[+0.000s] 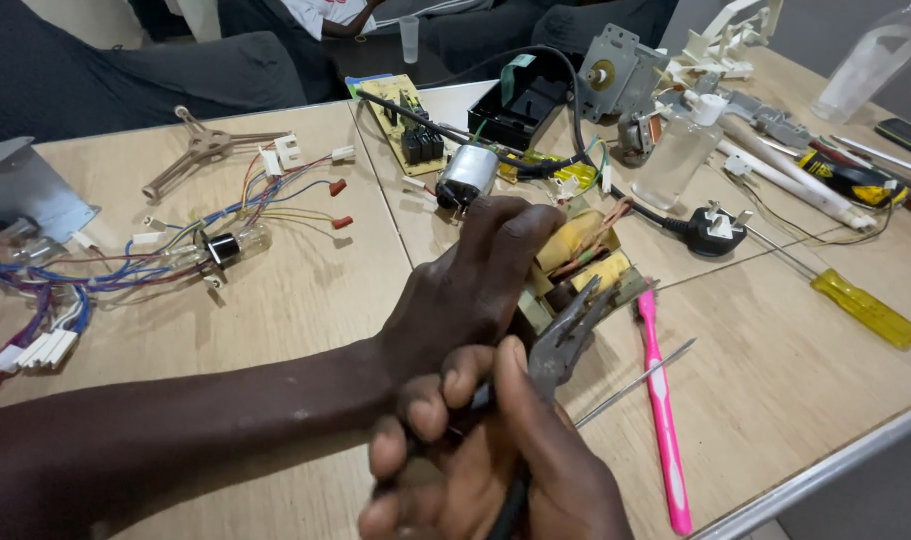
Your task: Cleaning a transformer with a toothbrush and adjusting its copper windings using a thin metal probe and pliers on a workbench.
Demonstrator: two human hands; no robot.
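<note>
Our left hand (476, 285) clamps the yellow-wound transformer (586, 255); our right hand (486, 455) grips pliers (566, 340), their tips beside it.

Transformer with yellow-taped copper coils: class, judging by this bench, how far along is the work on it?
Done: loose parts lie spread over the wooden table. In hand: left hand steadies the yellow-taped transformer; right hand works grey metal pliers at it. Left: its coils look intact.

Dull grey metal pliers (566, 340), glossy pink plastic toothbrush (661, 410), matt pale wood-look table (306, 290), translucent yellow plastic screwdriver handle (868, 308)
</note>
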